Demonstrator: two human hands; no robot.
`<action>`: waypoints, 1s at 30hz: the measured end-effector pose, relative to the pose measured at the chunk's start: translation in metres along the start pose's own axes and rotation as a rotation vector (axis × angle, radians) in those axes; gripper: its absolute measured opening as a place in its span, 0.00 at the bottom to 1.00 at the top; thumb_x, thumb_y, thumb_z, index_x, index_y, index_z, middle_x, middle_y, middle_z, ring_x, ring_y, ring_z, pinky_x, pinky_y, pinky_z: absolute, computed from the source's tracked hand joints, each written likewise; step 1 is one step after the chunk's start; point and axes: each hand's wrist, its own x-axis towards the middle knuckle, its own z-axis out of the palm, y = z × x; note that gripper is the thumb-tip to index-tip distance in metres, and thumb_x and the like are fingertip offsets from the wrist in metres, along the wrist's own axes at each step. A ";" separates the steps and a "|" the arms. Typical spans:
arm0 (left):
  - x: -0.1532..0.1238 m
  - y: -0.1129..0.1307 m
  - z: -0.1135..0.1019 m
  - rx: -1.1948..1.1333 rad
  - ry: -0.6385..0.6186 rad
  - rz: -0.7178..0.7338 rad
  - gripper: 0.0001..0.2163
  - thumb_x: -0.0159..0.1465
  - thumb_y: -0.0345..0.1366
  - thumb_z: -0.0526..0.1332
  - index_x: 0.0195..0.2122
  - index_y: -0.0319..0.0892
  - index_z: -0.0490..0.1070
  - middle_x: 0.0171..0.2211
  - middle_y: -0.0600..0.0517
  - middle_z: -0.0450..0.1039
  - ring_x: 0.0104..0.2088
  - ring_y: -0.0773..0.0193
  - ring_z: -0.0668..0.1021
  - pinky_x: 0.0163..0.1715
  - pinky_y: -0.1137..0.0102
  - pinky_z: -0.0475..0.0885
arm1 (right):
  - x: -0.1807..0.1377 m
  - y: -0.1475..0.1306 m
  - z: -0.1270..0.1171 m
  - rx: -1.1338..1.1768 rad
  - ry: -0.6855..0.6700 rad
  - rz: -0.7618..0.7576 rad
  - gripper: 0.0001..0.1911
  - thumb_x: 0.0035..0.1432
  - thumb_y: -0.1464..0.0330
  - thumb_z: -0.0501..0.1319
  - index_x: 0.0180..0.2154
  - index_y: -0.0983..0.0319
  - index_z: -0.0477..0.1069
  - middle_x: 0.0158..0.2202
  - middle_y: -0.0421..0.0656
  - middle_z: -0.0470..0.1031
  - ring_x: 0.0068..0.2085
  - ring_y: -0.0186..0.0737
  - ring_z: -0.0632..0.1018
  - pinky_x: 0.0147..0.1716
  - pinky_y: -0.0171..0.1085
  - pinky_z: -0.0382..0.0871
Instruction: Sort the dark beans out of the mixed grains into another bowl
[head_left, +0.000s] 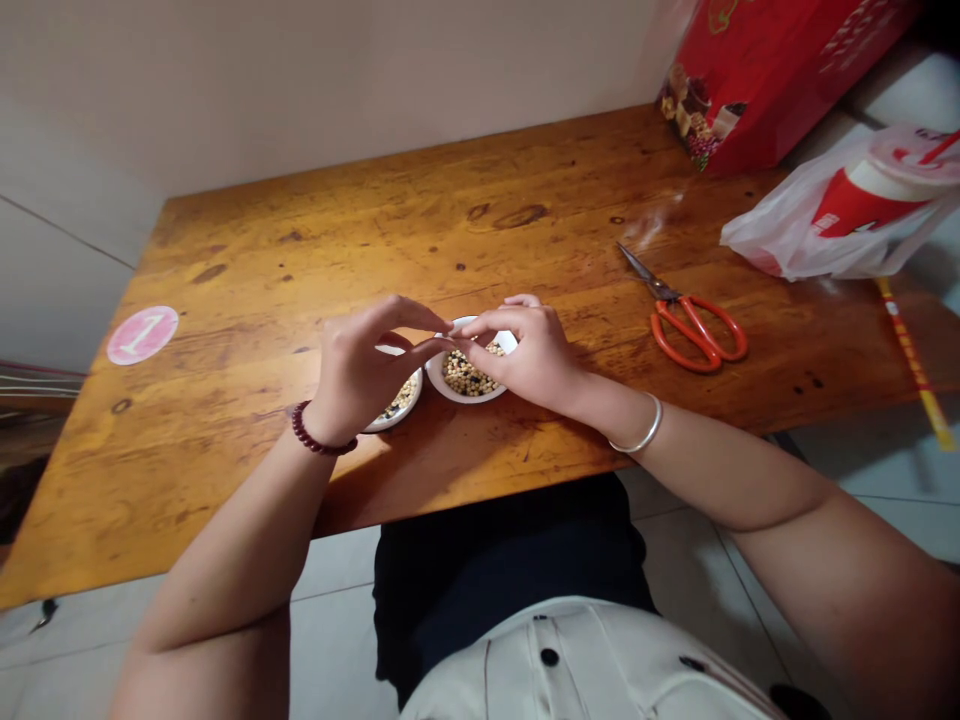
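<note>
Two small white bowls stand side by side near the table's front edge. The right bowl (439, 385) holds a mix of pale and dark beans (466, 375). In the left bowl (409, 408) lie similar beans, partly covered by my left hand (367, 350). My right hand (529, 345) hovers above the right bowl. Thumbs and fingers of both hands are pinched and meet over that bowl's rim. Whatever sits between the fingertips is too small to make out.
Orange-handled scissors (694, 330) lie right of the bowls on the wooden table (262, 260). Farther right stand a red cup (855, 205) in a plastic bag (780, 225) and a red box-like bag (772, 80). A round pink label (142, 335) is at left.
</note>
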 end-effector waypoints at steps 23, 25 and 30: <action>0.000 -0.005 -0.006 0.197 -0.068 0.066 0.07 0.63 0.39 0.65 0.39 0.44 0.72 0.36 0.51 0.78 0.32 0.67 0.76 0.27 0.73 0.73 | 0.002 -0.005 -0.005 0.057 -0.187 0.160 0.16 0.52 0.72 0.67 0.45 0.58 0.77 0.45 0.41 0.82 0.47 0.42 0.82 0.48 0.41 0.73; -0.001 -0.006 -0.005 0.233 -0.087 0.087 0.07 0.63 0.39 0.65 0.39 0.44 0.72 0.36 0.51 0.78 0.33 0.66 0.77 0.28 0.72 0.73 | 0.002 -0.005 -0.004 0.066 -0.209 0.154 0.11 0.55 0.71 0.66 0.42 0.59 0.78 0.43 0.40 0.83 0.45 0.42 0.82 0.48 0.41 0.72; 0.000 -0.002 -0.010 0.285 -0.141 0.119 0.07 0.65 0.40 0.62 0.41 0.45 0.73 0.37 0.50 0.77 0.35 0.63 0.77 0.32 0.70 0.74 | 0.003 -0.004 -0.003 0.063 -0.180 0.115 0.04 0.58 0.70 0.65 0.36 0.60 0.79 0.37 0.40 0.84 0.40 0.40 0.83 0.46 0.39 0.72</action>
